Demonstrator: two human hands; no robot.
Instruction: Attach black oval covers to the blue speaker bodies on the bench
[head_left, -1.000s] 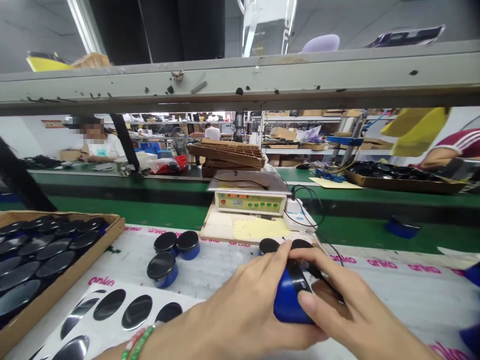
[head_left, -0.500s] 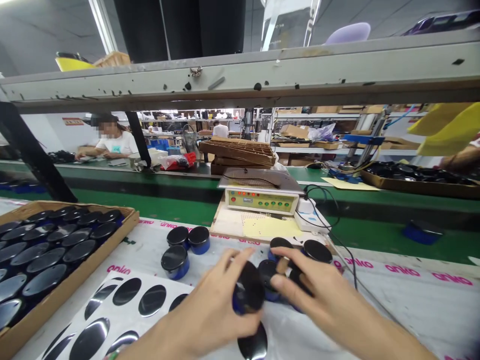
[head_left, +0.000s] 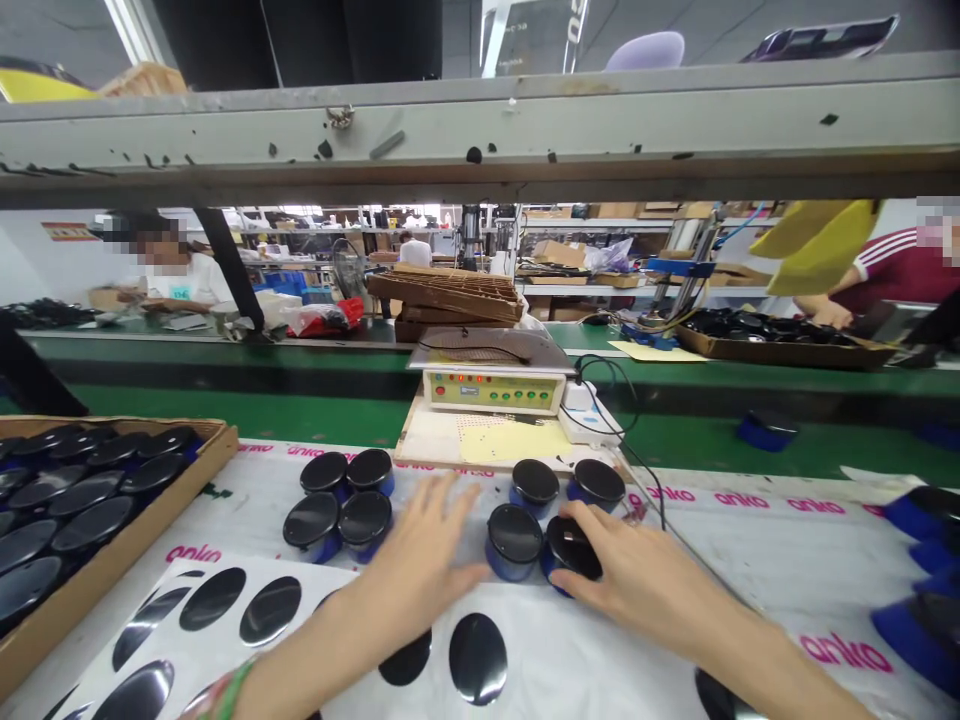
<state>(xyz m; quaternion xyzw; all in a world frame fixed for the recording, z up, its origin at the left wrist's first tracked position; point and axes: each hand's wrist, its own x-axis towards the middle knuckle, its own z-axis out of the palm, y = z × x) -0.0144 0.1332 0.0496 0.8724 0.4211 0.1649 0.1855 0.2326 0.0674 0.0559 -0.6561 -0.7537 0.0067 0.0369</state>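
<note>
My left hand [head_left: 424,550] is open, fingers spread, over the white-covered table, just right of a group of several round blue pieces with glossy black tops. The closest of them, a black-topped piece [head_left: 365,520], stands upright beside its fingertips. My right hand [head_left: 626,560] has thumb and forefinger around another black-topped blue piece [head_left: 571,548], partly hidden by the fingers. That piece is in a second cluster, next to an upright black-topped piece [head_left: 514,540]. In front of the hands are loose black discs [head_left: 478,658] and a white sheet [head_left: 217,645] bearing black discs.
A cardboard tray [head_left: 217,450] of black-topped pieces stands at left. Behind the hands is a control box [head_left: 495,392] with cables. A green conveyor belt [head_left: 315,400] crosses behind, carrying a blue piece [head_left: 766,430]. More pieces [head_left: 930,630] stand at right. People sit across the belt.
The black-topped piece in my left hand has been set down with the left group, and that hand has opened. My right hand has closed around a piece in the right cluster. The view has shifted right.
</note>
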